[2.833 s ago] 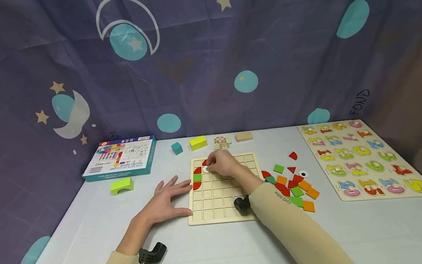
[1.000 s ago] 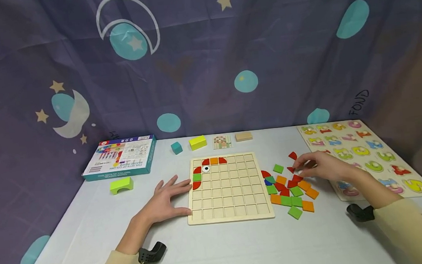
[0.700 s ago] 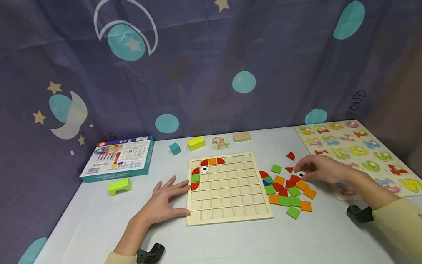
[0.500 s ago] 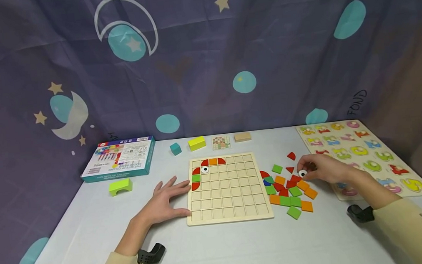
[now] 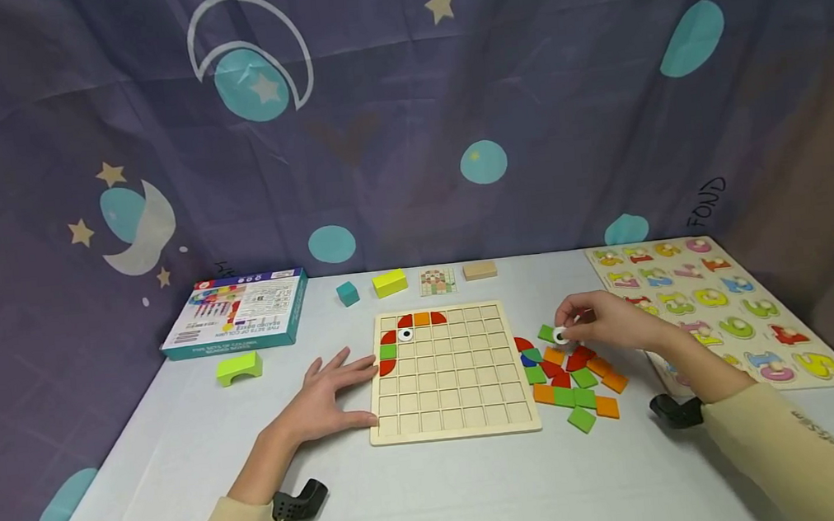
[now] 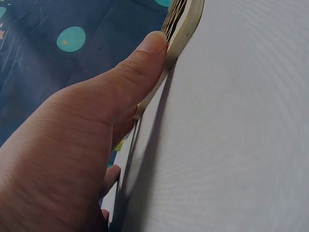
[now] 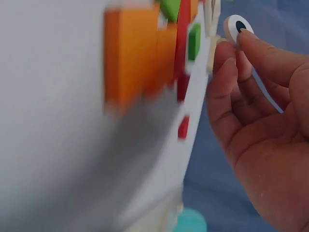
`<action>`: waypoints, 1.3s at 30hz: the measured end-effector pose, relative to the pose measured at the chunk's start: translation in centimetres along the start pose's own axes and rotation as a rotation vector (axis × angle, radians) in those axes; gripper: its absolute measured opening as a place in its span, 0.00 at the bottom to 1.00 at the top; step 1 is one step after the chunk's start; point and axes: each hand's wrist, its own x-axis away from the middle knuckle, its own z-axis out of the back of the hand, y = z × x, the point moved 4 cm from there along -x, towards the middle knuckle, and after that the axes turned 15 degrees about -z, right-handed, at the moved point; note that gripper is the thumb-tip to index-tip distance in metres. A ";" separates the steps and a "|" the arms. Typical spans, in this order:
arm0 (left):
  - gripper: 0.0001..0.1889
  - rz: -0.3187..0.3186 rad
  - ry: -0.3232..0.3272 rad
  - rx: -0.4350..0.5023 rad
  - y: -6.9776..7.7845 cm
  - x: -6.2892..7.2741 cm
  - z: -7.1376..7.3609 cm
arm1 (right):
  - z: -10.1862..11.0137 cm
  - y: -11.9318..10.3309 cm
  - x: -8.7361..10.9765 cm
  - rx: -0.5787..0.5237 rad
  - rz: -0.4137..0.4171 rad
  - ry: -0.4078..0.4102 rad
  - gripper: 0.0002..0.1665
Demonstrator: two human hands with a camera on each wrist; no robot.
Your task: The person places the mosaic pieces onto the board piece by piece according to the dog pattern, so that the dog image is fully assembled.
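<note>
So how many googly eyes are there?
2. One eye is on the wooden board, near its far left corner. The other eye is pinched in the right hand, by the loose pieces. More could be hidden.

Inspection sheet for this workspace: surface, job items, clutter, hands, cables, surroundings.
Surface: white tabletop.
Job items: wooden grid board, placed pieces in its far-left cells; loose pieces in red, orange, green and blue to its right.
Clutter: teal cube, yellow block, patterned card, wooden block beyond the board; teal-sided box, green arch block left; number puzzle board right.
Hands: left hand touches board's left edge; right hand pinches white eye disc.
Cables: nothing seen.
Surroundings: dark cloth backdrop, moons and stars.
</note>
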 end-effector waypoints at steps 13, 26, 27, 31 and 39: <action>0.42 -0.008 0.000 0.000 0.0 -0.1 -0.1 | -4.0 -4.7 -2.9 -0.099 0.096 -0.009 0.07; 0.43 -0.012 0.011 -0.001 0.1 0.0 0.1 | -7.4 -8.2 -7.0 -0.163 0.077 0.014 0.06; 0.43 -0.013 0.010 0.000 0.1 0.0 0.1 | -7.6 -8.5 -7.2 -0.153 0.078 0.014 0.06; 0.43 -0.009 0.009 0.003 0.1 0.0 0.1 | -8.5 -9.3 -8.1 -0.137 0.069 0.016 0.06; 0.43 -0.008 0.006 0.002 0.0 0.0 0.1 | -9.5 -10.4 -8.9 -0.173 0.019 0.016 0.06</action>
